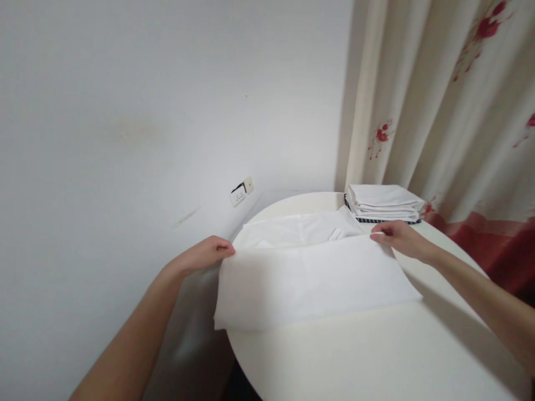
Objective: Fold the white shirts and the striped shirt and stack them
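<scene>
A white cloth (317, 281) lies over the far part of a round white table, its near part folded or lifted above the part behind. My left hand (211, 253) pinches its upper left corner, out past the table's edge. At the upper right corner, my right hand (388, 234) grips the cloth between thumb and fingers. Between the hands the upper edge runs nearly straight. Behind that edge, the far layer of the cloth (288, 225) shows with a small white tag (335, 234) on it. The left end of the cloth hangs over the table's rim.
The round white table (355, 351) stands close to a white wall (167, 100) with a socket (238, 195). A stack of folded white cloths (384, 201) sits at the back right on a dark striped item (412, 221). A patterned curtain (418, 100) hangs behind it.
</scene>
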`<action>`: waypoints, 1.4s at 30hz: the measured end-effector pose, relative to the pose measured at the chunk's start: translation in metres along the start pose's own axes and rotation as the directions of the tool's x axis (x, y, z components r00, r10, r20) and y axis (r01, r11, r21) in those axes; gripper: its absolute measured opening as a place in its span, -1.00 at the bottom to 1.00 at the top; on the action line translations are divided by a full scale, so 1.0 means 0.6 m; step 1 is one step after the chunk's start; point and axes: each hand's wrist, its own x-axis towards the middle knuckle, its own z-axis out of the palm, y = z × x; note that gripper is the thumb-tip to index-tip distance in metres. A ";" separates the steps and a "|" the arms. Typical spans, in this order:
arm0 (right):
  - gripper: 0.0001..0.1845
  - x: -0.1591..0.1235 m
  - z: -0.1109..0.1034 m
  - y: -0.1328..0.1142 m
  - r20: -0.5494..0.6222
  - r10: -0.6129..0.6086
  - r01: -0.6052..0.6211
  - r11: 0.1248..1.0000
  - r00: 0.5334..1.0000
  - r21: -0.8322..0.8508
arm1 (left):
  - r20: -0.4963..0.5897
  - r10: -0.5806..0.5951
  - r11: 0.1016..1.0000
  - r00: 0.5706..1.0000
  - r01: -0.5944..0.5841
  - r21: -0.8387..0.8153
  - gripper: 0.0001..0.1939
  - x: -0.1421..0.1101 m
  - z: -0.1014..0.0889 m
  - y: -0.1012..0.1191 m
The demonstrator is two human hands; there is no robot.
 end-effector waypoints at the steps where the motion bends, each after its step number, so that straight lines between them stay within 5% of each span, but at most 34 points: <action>1: -0.42 -0.013 -0.014 -0.005 0.011 0.011 -0.011 1.000 1.000 0.019 | 0.014 -0.009 1.000 1.000 0.009 -0.010 -0.61 -0.014 -0.006 0.008; 5: -0.41 -0.040 -0.060 -0.021 0.111 0.031 -0.044 0.992 0.993 0.117 | 0.075 -0.047 0.997 0.996 0.052 -0.060 -0.58 -0.043 -0.026 0.018; 8: -0.42 -0.021 -0.059 -0.020 0.161 0.057 -0.088 0.978 0.985 0.189 | 0.098 -0.057 0.989 0.994 0.070 -0.134 -0.57 -0.026 -0.028 0.004; 12: -0.46 0.031 0.008 0.008 0.157 0.121 -0.144 0.979 0.980 0.144 | 0.147 -0.096 0.986 0.984 0.114 -0.120 -0.53 0.032 0.012 -0.030; 16: -0.62 0.066 0.086 0.046 0.027 0.181 -0.180 0.982 0.983 -0.050 | 0.054 -0.169 0.985 0.984 0.167 0.036 -0.48 0.087 0.071 -0.067; 21: -0.72 0.074 0.098 0.068 -0.006 0.108 -0.106 0.956 0.994 -0.275 | -0.021 -0.182 0.971 0.983 0.183 0.152 -0.56 0.107 0.082 -0.091; 24: -0.70 0.070 0.087 0.050 -0.027 0.109 -0.110 0.894 0.994 -0.434 | -0.157 -0.105 0.954 0.982 0.144 0.262 -0.47 0.103 0.080 -0.059; 26: -0.62 0.063 0.096 0.018 -0.101 0.083 -0.126 0.828 0.991 -0.547 | -0.216 0.080 0.924 0.973 0.009 0.382 -0.37 0.099 0.104 -0.009; 29: -0.52 0.040 0.151 -0.054 -0.088 -0.078 0.009 0.801 0.993 -0.599 | -0.099 0.334 0.861 0.937 -0.260 0.437 -0.35 0.100 0.185 0.078; 32: -0.42 0.007 0.237 -0.117 0.102 -0.268 0.281 0.803 0.958 -0.525 | 0.017 0.396 0.816 0.918 -0.360 0.453 -0.37 0.108 0.282 0.132; 36: -0.37 -0.016 0.305 -0.131 0.223 -0.225 0.309 0.810 0.948 -0.498 | -0.061 0.410 0.807 0.910 -0.330 0.490 -0.38 0.117 0.349 0.128; 42: -0.25 -0.005 0.249 -0.049 0.158 -0.068 0.147 0.808 0.985 -0.570 | -0.144 0.168 0.870 0.975 -0.078 0.487 -0.28 0.095 0.302 0.049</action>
